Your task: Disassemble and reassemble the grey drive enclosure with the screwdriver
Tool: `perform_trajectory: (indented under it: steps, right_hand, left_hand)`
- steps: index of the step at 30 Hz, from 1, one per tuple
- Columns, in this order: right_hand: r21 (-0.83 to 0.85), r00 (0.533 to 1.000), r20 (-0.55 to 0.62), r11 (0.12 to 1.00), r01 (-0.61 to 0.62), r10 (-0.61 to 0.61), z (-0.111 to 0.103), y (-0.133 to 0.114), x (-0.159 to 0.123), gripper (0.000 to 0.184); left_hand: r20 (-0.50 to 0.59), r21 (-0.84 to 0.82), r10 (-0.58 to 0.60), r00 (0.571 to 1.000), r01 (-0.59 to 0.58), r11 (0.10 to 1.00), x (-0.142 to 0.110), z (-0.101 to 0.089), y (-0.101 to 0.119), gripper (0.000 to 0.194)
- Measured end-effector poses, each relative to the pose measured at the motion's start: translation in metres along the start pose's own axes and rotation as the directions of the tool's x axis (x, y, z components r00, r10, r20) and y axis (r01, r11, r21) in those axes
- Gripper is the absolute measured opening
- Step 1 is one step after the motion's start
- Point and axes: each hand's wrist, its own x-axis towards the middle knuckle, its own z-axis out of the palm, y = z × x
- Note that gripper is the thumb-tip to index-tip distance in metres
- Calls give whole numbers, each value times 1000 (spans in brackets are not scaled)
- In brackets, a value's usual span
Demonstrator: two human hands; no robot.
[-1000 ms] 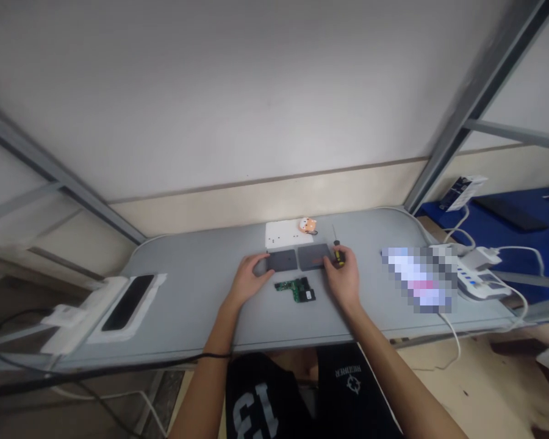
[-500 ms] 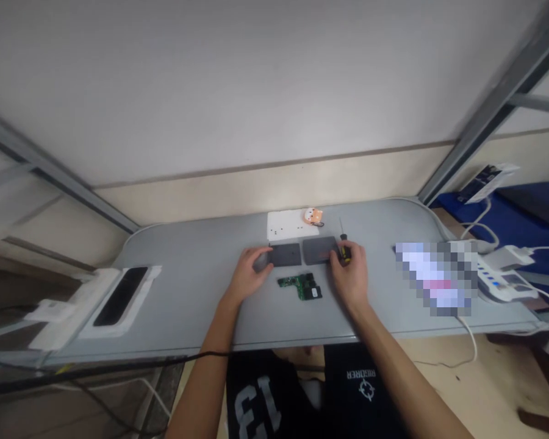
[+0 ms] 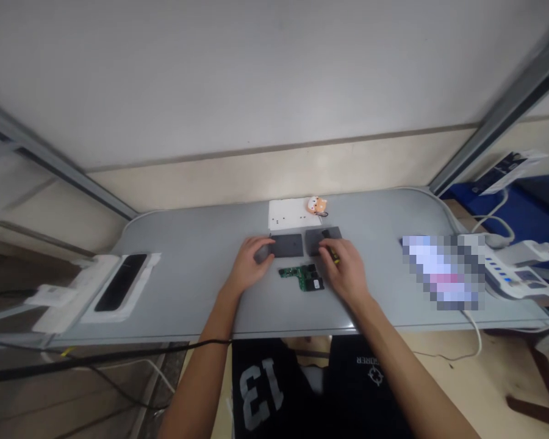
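Observation:
My left hand (image 3: pixel 251 263) has its thumb and fingers closed about the left end of a flat dark grey case half (image 3: pixel 287 246) lying on the table. In my right hand (image 3: pixel 346 268) is a screwdriver (image 3: pixel 333 255) with a black and yellow handle. It lies over a second dark grey case half (image 3: pixel 314 241), partly covering it; its tip is hard to make out. Nearer to me, between the hands, rests a green circuit board (image 3: pixel 302 278) with black parts and a small white label.
Behind the case halves, several tiny dark screws sit on a white sheet (image 3: pixel 286 210), beside an orange-and-white animal figure (image 3: pixel 316 206). A black phone (image 3: pixel 121 282) lies left. At right are a blurred-out lit screen (image 3: pixel 439 271) and a white power strip (image 3: pixel 515 274) with cables.
My right hand has shifted left, bringing the screwdriver from beside the right case half to over it. My left hand stays at the left case half. The camera view has tilted slightly.

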Motion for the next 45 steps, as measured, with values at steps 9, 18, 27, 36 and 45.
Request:
perform_trajectory:
  steps: [9,18,27,36,45]
  right_hand:
    - [-53,995,51,995,90,-87,6,4,1,22]
    - [-102,995,23,990,100,-98,9,7,0,18]
    - [-83,997,3,994,74,-74,11,7,3,18]
    - [-88,998,9,994,66,-65,12,8,5,18]
    - [-90,998,6,993,70,-70,11,6,5,18]
  left_hand:
    - [-24,-24,13,1000,-13,1000,-2,1,0,29]
    - [-6,-21,-18,1000,17,1000,-3,1,-5,31]
    - [1,10,2,1000,-2,1000,-1,-1,-7,32]
    - [-5,9,1,1000,-1,1000,-1,0,-13,32]
    - [-6,9,-12,1000,12,1000,0,0,-13,31]
